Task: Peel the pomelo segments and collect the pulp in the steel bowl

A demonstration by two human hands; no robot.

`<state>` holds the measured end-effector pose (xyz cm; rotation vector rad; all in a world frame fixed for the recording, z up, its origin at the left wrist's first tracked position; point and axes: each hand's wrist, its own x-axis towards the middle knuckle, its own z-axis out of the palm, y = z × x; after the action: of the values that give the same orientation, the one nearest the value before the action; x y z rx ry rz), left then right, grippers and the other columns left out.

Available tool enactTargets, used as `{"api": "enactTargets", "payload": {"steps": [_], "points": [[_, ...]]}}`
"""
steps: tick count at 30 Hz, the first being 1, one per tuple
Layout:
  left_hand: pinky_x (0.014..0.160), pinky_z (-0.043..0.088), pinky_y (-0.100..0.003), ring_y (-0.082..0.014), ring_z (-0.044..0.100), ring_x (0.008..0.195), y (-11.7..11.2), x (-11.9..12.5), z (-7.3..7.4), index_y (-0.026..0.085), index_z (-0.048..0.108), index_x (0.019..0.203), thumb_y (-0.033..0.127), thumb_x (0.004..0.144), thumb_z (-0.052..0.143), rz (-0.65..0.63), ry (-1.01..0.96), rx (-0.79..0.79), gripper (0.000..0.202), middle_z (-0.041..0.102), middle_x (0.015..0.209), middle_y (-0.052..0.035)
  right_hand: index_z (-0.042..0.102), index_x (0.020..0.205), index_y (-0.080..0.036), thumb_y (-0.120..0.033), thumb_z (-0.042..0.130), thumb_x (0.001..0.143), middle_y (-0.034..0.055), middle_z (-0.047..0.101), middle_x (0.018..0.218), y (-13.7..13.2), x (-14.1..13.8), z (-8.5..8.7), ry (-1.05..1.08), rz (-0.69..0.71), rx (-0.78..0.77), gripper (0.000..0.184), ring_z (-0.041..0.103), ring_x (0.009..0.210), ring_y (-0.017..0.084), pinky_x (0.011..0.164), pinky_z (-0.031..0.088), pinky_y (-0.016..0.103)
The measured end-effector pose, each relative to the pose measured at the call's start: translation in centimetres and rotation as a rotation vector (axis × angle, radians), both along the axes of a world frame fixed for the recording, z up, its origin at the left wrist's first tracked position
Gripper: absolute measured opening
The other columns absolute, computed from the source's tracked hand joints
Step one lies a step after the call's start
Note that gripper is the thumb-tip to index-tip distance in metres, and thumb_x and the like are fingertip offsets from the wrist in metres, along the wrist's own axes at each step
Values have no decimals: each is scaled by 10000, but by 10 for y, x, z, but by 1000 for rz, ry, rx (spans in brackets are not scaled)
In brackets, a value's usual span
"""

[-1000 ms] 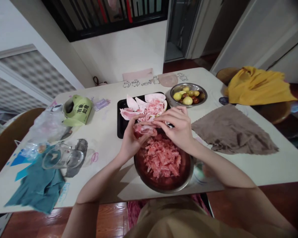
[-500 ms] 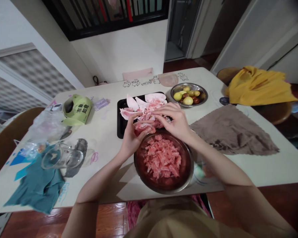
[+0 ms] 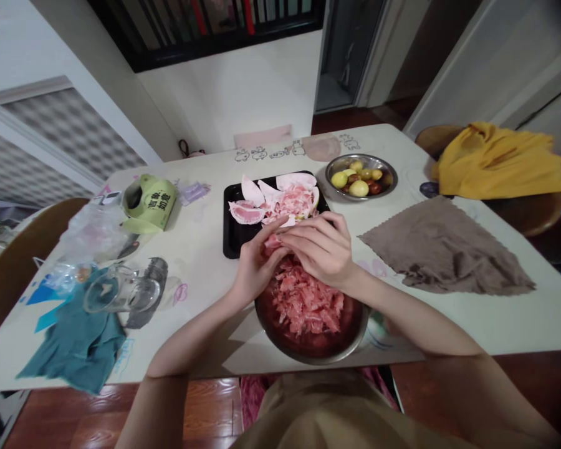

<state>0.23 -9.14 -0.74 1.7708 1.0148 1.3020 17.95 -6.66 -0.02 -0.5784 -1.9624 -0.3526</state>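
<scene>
My left hand (image 3: 256,265) is closed, with thumb and fingers round a pink pomelo segment (image 3: 272,242). Bent over from the other side, my right hand (image 3: 325,252) presses its fingers onto that segment and hides most of it. Both hands are above the far rim of a steel bowl (image 3: 266,321) that holds a heap of torn red pomelo flesh (image 3: 308,305). Just beyond them lies a black tray (image 3: 232,234) with thick white-pink peel pieces (image 3: 250,190) and a pile of membrane scraps (image 3: 295,201).
A steel dish (image 3: 393,181) of small fruits stands at the back right. Right of the bowl lies a brown cloth (image 3: 453,249). On the left are a glass jug (image 3: 121,290), a teal cloth (image 3: 75,343), a green bag (image 3: 152,202) and clear plastic (image 3: 91,231). Yellow fabric (image 3: 500,162) covers a chair.
Both hands have moved from the tray's near edge toward me, over the bowl's far rim, with the segment. My right fingers now fold over it. More of the tray shows.
</scene>
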Motion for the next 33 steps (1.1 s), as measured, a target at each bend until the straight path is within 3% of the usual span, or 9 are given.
{"api": "enactTargets", "payload": {"steps": [11,14,17,20,23,26,30,33], "points": [[1007,558,-301,-188,723,1083,-6,2,9,176,707,1170,245,927,704,-23,-11,-38,252,770,1156,-69,676,942,-182,-91,581,928,12,792,896,-6,-1,1,17,-158,99,132,704,800,154,893,418,385],[989,573,-330,-199,728,1052,-5,3,8,184,702,1152,266,920,717,-9,-3,-25,246,774,1124,-63,667,934,-206,-89,588,918,-2,782,875,-7,1,7,33,-163,7,142,692,793,159,897,408,393],[1072,546,-392,-225,701,1151,-3,3,4,195,670,1231,290,930,706,-3,-15,-35,318,740,1229,-85,670,932,-236,-136,589,930,-10,773,874,-8,0,12,64,-135,-171,129,685,817,177,928,413,411],[1149,496,-413,-244,607,1329,-2,2,0,211,572,1396,267,943,672,-31,-42,-13,467,627,1431,-117,680,1149,-248,-218,620,931,13,781,1020,-9,-2,12,36,-27,-266,228,700,936,201,984,420,439],[1162,488,-412,-242,566,1382,-5,0,0,252,440,1522,198,943,644,-42,-1,35,617,522,1550,-119,669,1231,-261,-231,657,932,9,785,1082,-11,-3,9,-55,16,-179,301,696,1004,209,997,415,452],[1190,462,-418,-236,557,1396,-8,0,1,294,348,1581,150,965,589,-19,94,82,677,441,1618,-106,701,1117,-255,-170,661,942,-10,797,1009,-13,-2,8,-75,-24,-83,199,696,961,190,960,425,430],[1196,462,-420,-227,548,1412,-9,1,1,312,277,1613,142,1002,522,-8,166,119,680,413,1636,-92,706,1012,-236,-200,709,931,-11,805,948,-15,0,12,-58,-120,6,90,700,882,184,912,434,422],[1188,475,-420,-228,551,1410,-9,2,1,302,276,1614,130,999,523,-6,173,126,685,404,1638,-93,703,948,-238,-206,695,944,-6,811,1003,-13,2,13,-71,-88,49,33,719,964,193,944,458,430]]}}
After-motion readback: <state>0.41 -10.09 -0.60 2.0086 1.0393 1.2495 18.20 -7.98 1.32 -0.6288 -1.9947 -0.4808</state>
